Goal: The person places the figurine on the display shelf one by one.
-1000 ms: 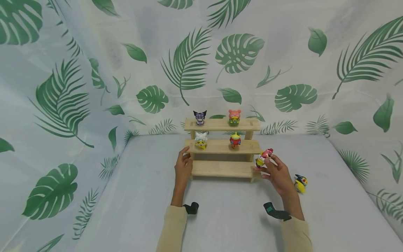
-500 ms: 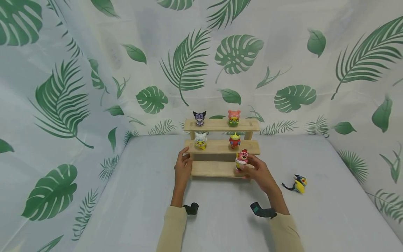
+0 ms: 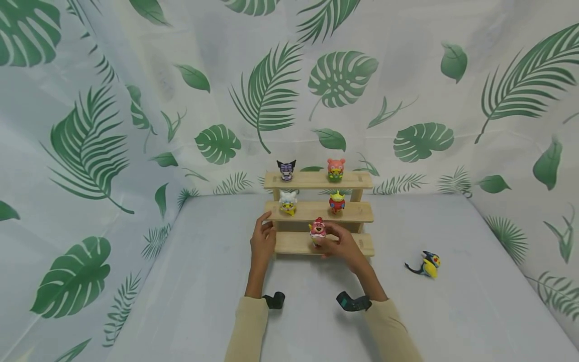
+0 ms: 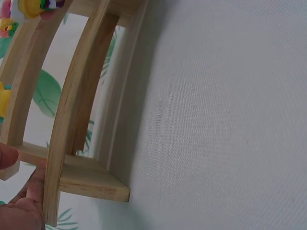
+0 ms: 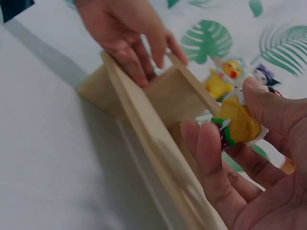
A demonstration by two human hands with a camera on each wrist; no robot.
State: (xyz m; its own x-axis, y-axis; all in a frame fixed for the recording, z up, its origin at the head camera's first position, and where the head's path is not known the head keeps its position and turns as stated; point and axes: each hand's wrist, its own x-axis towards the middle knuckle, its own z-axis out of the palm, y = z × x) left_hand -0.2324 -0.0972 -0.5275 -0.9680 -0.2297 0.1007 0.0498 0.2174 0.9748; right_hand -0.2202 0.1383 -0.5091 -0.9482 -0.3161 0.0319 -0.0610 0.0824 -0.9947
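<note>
My right hand (image 3: 342, 247) holds a pink bear figurine (image 3: 318, 230) upright just above the bottom step of a wooden stepped stand (image 3: 344, 244). In the right wrist view, thumb and fingers pinch the figurine (image 5: 240, 122), its yellow back showing. My left hand (image 3: 263, 244) stays at the stand's left end, its fingers touching the ends of the lower boards; the right wrist view shows this left hand (image 5: 127, 36) with fairly straight fingers. On the middle step stand a white-hooded figurine (image 3: 288, 202) and a red one (image 3: 336, 202). The top step bears a purple-black figurine (image 3: 286, 171) and a pink-eared one (image 3: 335, 170).
A yellow figurine with a black hood and tail (image 3: 429, 264) lies on the white tabletop (image 3: 470, 301), right of the stand. Behind the stand hangs a white curtain (image 3: 271, 30) with green leaf prints. Each wrist wears a black camera mount (image 3: 354, 301).
My right hand has carried the bear figurine leftward, from beyond the stand's right end to near the middle of its bottom step. My left hand has stayed in place.
</note>
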